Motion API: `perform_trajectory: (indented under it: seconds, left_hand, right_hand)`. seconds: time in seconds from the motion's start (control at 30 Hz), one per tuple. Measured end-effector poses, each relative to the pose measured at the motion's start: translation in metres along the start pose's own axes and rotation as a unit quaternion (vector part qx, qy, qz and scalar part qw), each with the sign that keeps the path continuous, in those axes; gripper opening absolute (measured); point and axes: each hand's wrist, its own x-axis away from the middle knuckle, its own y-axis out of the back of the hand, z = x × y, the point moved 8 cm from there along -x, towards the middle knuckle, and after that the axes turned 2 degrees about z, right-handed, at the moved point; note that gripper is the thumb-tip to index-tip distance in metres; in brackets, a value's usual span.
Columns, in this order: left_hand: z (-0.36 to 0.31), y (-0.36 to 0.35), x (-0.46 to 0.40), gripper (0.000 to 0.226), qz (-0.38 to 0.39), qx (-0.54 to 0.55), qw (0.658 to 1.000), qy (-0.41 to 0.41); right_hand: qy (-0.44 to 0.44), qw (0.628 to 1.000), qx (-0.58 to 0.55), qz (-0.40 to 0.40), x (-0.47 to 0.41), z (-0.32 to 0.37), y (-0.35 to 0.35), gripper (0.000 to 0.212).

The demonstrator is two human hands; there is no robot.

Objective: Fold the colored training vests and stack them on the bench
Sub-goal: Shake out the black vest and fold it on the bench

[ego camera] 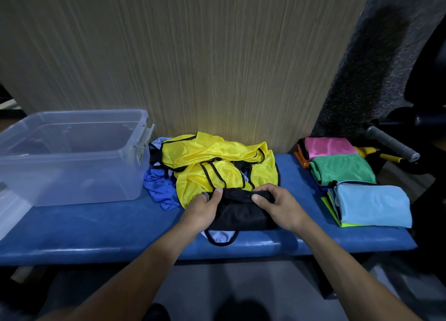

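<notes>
A black vest [243, 212] lies at centre frame on the worktop [96, 226], partly folded into a compact dark bundle. Both hands grip its far edge: the left hand [205, 208] pinches the fabric at its upper left corner, thumb on top, fingers [218, 191] closed on the cloth; a ring shows on one finger. The right hand [277, 206] clamps the upper right corner likewise, thumb over the fold. A pale blue vest with black trim [220, 236] protrudes from beneath the black one toward the near edge.

Just beyond the hands sits an unfolded heap: yellow vests with black binding [217, 161] over a royal blue vest [159, 183], touching the black bundle.

The worktop is a blue padded surface running across the frame. Behind it stands a wood-grain panel [193, 55]; a dark textured wall occupies the upper right.

At right frame, folded vests are laid in a row: pink [328, 147] over orange, green [342, 170], then light blue [371, 205] over lime. At left frame a clear plastic bin [67, 152] rests on the worktop. A grey-gripped handle [391, 141] lies at far right.
</notes>
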Motion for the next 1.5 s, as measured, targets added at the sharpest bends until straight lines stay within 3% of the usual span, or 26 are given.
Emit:
perform_trajectory:
  seconds: [0.2,0.33,0.47,0.63,0.7,0.73,0.8,0.9,1.0,1.1,1.23,1.37,1.43,1.5]
  left_hand:
    - [-0.003,0.008,-0.012,0.085,0.071,0.01,0.996,0.054]
    - [-0.004,0.021,-0.012,0.048,0.084,0.078,0.993,0.022]
    - [-0.012,0.027,-0.021,0.041,0.041,0.02,0.996,-0.074]
    - [-0.009,0.018,-0.032,0.045,-0.021,-0.086,0.993,-0.075]
    - [-0.011,0.024,-0.032,0.03,-0.075,-0.188,0.974,-0.105]
    - [-0.016,0.028,-0.028,0.018,-0.105,-0.211,0.963,-0.132]
    - [-0.034,0.033,-0.015,0.017,-0.144,-0.204,0.94,-0.234]
    - [-0.058,0.025,0.002,0.015,-0.071,-0.216,0.9,-0.371]
    - [-0.053,0.001,0.001,0.024,0.037,-0.301,0.873,-0.382]
    - [-0.049,-0.005,-0.004,0.016,0.043,-0.277,0.884,-0.373]
    - [-0.055,-0.004,-0.008,0.014,0.066,-0.208,0.905,-0.364]
    - [-0.056,-0.001,-0.009,0.015,0.054,-0.18,0.919,-0.347]
    - [-0.057,0.002,-0.01,0.015,0.044,-0.17,0.922,-0.344]
    - [-0.056,0.002,-0.011,0.014,0.053,-0.157,0.927,-0.337]
  right_hand:
    - [-0.051,0.99,0.133,-0.015,-0.017,-0.011,-0.005,0.028]
    - [-0.052,0.983,0.177,-0.009,-0.023,-0.01,-0.007,0.032]
    - [-0.059,0.978,0.2,-0.006,-0.027,-0.014,-0.008,0.035]
    - [-0.061,0.973,0.218,-0.034,-0.027,-0.013,-0.007,0.042]
    - [-0.063,0.964,0.252,-0.047,-0.025,-0.011,-0.007,0.042]
    - [-0.062,0.961,0.264,-0.051,-0.025,-0.01,-0.007,0.042]
    - [-0.06,0.96,0.268,-0.052,-0.025,-0.009,-0.005,0.042]
    - [-0.056,0.963,0.262,-0.039,-0.025,-0.009,-0.007,0.043]
    - [-0.045,0.972,0.229,-0.005,-0.021,-0.005,-0.01,0.045]
    - [-0.059,0.978,0.195,0.044,-0.014,-0.01,-0.01,0.051]
    - [0.07,0.954,0.293,-0.012,-0.013,-0.004,0.01,0.038]
    - [0.218,0.921,0.319,-0.045,-0.003,0.025,0.016,0.021]
    - [0.239,0.916,0.32,-0.029,0.0,0.032,0.011,0.013]
    - [0.213,0.932,0.292,0.019,-0.003,0.029,0.004,0.022]
